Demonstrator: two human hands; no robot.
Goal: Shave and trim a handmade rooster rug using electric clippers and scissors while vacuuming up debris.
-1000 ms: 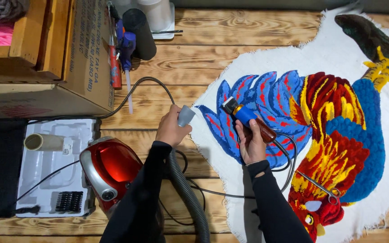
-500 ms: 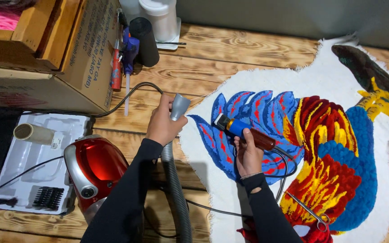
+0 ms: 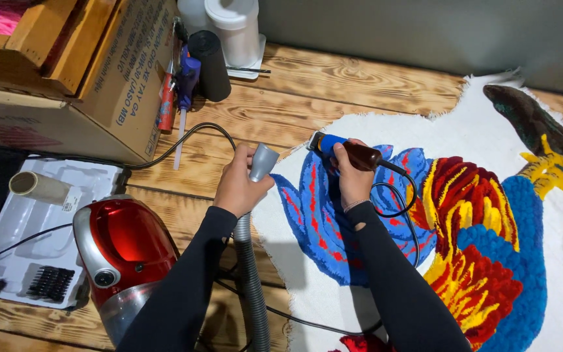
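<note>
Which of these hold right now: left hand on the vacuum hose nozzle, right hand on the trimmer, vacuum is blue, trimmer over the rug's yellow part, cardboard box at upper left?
1. The left hand holds the grey nozzle of the vacuum hose. True.
2. The right hand holds the corded trimmer. True.
3. The vacuum cleaner is blue. False: it is red with a silver base.
4. The trimmer sits over the yellow part of the tufted rug. False: it is at the blue feather area near the white edge.
5. A cardboard box stands at upper left. True.
</note>
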